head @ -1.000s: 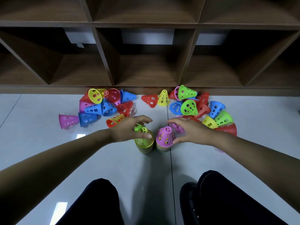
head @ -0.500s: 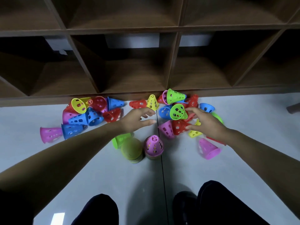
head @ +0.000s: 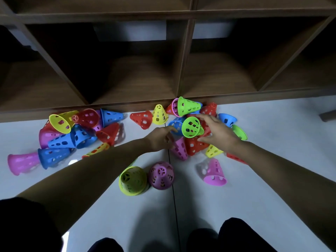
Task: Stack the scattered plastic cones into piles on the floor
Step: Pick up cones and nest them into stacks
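Observation:
Two short piles of cones stand on the floor in front of me: a yellow-green pile (head: 132, 180) and a pink pile (head: 161, 175) touching it. Scattered cones lie along the shelf base in a left heap (head: 72, 131) and a right heap (head: 194, 113). My left hand (head: 161, 137) reaches into the right heap, fingers loose, beside a lying pink cone (head: 179, 150) and a blue cone (head: 175, 124). My right hand (head: 216, 131) is spread over red cones, fingers and thumb on either side of the narrow end of a green cone (head: 191, 127). Neither hand plainly grips anything.
A wooden cubby shelf (head: 181, 57) rises right behind the cones. A loose pink cone (head: 214, 172) lies to the right of the piles. My knees (head: 241, 235) are at the bottom edge. A dark object (head: 328, 114) sits at the far right.
Both hands left the two piles and moved forward into the right heap. A pink cone was knocked loose to the right of the piles. The view tilted closer to the shelf.

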